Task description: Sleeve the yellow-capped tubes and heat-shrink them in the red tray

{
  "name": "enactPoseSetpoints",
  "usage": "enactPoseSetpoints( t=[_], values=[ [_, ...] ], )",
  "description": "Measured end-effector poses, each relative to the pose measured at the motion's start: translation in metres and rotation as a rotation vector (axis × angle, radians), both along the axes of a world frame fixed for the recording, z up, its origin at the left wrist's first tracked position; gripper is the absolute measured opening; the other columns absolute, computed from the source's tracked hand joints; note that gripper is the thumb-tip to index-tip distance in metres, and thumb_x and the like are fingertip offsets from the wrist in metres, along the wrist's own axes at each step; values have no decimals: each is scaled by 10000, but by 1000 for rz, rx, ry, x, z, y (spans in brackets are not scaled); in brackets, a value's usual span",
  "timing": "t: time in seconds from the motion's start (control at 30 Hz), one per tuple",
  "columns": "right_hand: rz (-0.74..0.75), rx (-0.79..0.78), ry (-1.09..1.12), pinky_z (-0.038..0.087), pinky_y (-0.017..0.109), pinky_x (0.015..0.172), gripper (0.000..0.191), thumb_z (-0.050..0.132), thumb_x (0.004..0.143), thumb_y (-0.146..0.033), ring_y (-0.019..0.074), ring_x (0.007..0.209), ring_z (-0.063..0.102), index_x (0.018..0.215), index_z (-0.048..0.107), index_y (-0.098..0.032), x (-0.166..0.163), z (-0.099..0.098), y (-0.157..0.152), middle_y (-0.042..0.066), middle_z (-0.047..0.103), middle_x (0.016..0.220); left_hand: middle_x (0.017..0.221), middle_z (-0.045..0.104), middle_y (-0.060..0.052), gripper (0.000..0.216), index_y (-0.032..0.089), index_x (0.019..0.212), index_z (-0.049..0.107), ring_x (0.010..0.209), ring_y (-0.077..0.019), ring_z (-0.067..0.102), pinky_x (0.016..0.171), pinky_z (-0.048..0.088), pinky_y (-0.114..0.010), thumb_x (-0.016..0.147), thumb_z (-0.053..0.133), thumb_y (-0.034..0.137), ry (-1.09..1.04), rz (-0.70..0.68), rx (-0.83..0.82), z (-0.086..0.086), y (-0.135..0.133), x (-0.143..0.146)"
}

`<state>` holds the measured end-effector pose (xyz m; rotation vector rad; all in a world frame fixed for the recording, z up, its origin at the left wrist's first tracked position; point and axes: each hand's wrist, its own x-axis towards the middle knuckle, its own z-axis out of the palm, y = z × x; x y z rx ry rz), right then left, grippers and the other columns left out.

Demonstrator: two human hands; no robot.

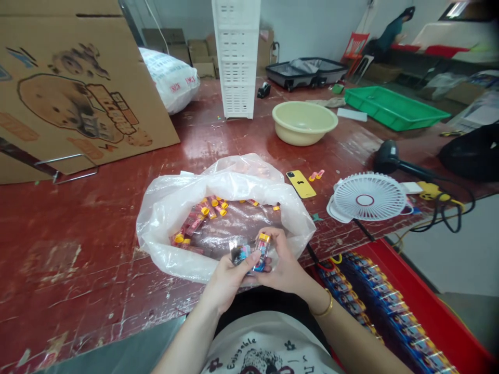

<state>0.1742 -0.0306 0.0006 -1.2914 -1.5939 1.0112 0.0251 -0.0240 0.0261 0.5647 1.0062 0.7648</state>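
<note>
My right hand (283, 262) is closed around a small clear tube with a yellow cap (262, 250), held upright over the near rim of a plastic bag. My left hand (230, 278) grips a shiny printed wrapper (241, 253), its thumb reaching across to the tube. The translucent white bag (163, 197) lies wide open on the table, its rim rolled outward. Inside, along its far and left sides, lie several small pink tubes with yellow caps (212, 208).
A yellow phone (301, 184), two small pink pieces (316, 175), a white fan (366, 197) and a cream basin (304, 122) stand beyond the bag. A large carton (78, 88) fills the left. A red tray (429, 301) with rows of packaged tubes sits low at right. A person (392, 34) is far off.
</note>
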Motion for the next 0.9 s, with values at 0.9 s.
enactPoseSetpoints(
  t=[0.9],
  values=[
    [-783, -61, -658, 432, 414, 841, 593, 751, 618, -508, 239, 913, 504, 1002, 401, -221, 187, -62, -136, 58, 492, 996, 1257, 673, -160, 582, 130, 1262, 611, 1130, -330, 650, 880, 582, -425, 772, 732, 420, 54, -85, 2, -20, -2, 18]
  ],
)
